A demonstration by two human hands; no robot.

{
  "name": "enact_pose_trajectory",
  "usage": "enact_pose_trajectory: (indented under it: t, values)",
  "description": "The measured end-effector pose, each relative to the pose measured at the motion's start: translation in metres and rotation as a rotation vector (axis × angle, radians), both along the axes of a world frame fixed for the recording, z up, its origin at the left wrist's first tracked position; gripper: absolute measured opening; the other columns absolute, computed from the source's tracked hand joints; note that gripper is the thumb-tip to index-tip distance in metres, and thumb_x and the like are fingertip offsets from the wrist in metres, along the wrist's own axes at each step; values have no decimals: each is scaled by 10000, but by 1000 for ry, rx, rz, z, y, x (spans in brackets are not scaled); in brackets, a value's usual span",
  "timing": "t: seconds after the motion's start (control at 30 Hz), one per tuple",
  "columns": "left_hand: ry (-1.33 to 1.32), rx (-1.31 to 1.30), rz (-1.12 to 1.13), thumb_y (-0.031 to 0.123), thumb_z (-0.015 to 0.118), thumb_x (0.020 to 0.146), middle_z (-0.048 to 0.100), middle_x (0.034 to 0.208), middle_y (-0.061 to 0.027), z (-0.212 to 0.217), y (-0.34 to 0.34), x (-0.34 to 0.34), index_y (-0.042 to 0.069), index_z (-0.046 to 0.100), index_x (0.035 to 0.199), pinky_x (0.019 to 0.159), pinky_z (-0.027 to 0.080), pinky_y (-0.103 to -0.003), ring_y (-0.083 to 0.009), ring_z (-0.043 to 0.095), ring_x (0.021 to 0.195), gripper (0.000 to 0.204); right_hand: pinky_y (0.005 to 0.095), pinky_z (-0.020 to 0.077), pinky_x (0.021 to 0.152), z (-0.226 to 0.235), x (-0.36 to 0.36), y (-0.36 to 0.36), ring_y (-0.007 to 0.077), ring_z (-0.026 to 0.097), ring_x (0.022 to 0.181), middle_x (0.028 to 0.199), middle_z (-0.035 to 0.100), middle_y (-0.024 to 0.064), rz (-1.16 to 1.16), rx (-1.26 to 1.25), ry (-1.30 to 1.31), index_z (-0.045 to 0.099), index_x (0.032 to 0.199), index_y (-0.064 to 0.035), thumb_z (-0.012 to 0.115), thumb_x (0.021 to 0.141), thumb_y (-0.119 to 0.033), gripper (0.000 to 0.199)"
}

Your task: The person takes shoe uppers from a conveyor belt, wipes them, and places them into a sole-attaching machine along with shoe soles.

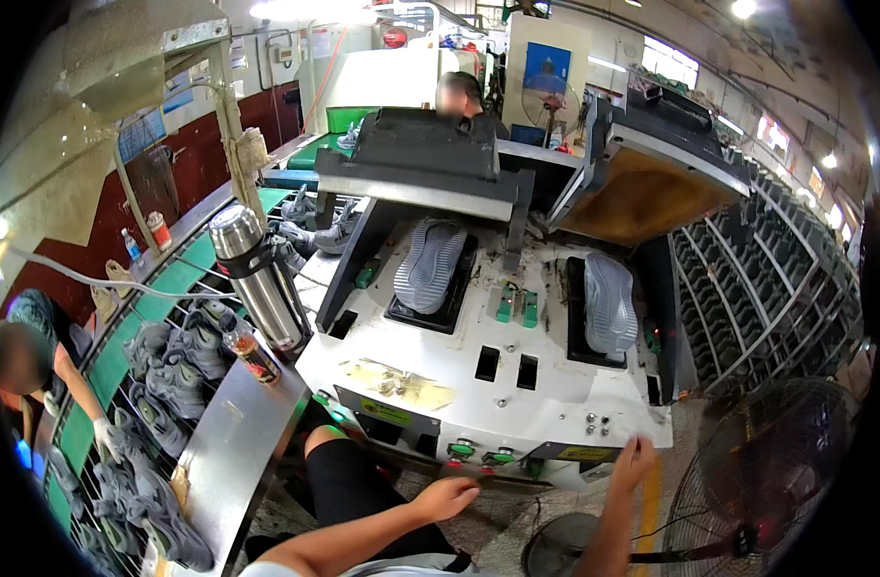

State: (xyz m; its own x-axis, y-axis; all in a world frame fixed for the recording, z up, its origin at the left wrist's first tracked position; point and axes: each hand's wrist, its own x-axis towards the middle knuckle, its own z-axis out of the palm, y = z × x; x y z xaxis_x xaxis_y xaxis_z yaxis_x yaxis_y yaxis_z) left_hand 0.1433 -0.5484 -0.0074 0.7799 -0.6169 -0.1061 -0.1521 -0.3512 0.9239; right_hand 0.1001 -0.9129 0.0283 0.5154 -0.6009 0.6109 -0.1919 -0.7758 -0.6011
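My left hand [448,498] hovers with its fingers loosely curled, in front of green push buttons [461,449] on a white press machine [430,361]. No object shows in it. Off the machine's front right corner is my right hand [634,464], its fingers bent together, with nothing visible in them. Two grey shoe soles lie tread up on black pads: the left sole [430,266] and the right sole [610,306]. Above them the left press lid [421,178] and the right press lid [642,178] are both raised.
At left, grey shoes [176,380] fill a roller conveyor, where a person's gloved hand [103,438] reaches in. A steel thermos [252,274] and a drink bottle [252,358] stand beside the machine. A floor fan [767,481] and a loaded rack [757,279] are at right. Another person sits behind.
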Motion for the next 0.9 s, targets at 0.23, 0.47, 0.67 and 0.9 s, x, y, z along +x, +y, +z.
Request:
enact_pose_trajectory:
  t: [0.23,0.47,0.67,0.9]
  values:
    - [-123,91,-67,300,424,948,634,930,-231,-27,-104,41,4,617,1017,784,447,-466,-383,601,902,360,294,370,585,-61,-44,-46,140,425,607,691,463,13,-80,1661,-582,496,895,-85,417,911,-478,402]
    - [-70,106,305,233,516,878,670,959,-155,-66,44,16,87,669,1052,826,496,-387,-311,643,910,273,289,357,543,-150,-12,31,146,406,585,693,421,20,95,979,-171,482,814,-85,549,852,-118,83]
    - [-685,249,1214,31,619,749,634,1000,-149,15,253,-68,33,642,987,876,470,-398,-326,589,971,238,387,435,684,-5,65,263,333,535,739,788,550,170,1009,17,-131,528,792,-5,595,733,-12,89]
    - [-862,634,1956,25,670,657,471,1176,-189,54,371,-233,9,491,1146,975,362,-427,-363,459,1108,521,480,356,1004,82,322,318,384,456,1165,1229,501,193,557,-361,-29,484,1214,-50,616,759,-177,490]
